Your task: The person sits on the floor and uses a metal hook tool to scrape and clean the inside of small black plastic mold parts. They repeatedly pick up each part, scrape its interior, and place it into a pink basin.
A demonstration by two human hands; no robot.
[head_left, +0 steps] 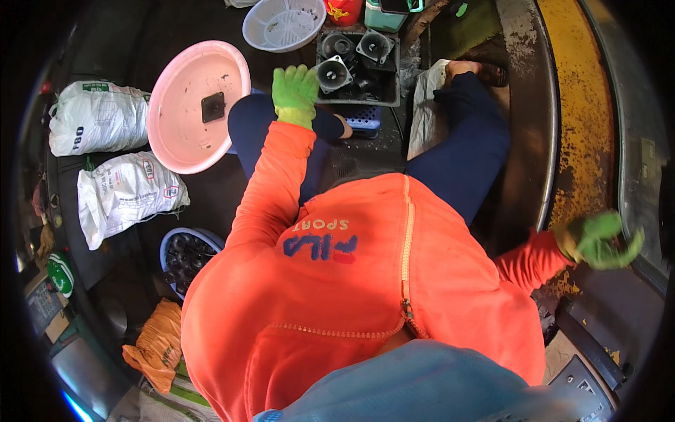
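My left hand (295,95), in a green glove, is above my bent knee at the near left edge of a black tray (394,98). Its fingers look curled, and whatever is under them is hidden from view. Right beside it in the tray sits a black cup-shaped part with a square flange (334,74). A similar flanged part (375,46) lies farther back, among several other black pieces. My right hand (601,240), also green-gloved, is held far out to the right. A gap shows between its curved fingers and thumb, and nothing is visible in it.
A pink basin (179,77) at the left holds a flat black square piece (213,107). Two white sacks (130,190) lie beyond it. Nearer is a blue basket (164,247) of black parts. A pale perforated basket (285,28) stands behind. Along the right runs a worn yellow metal edge (583,105).
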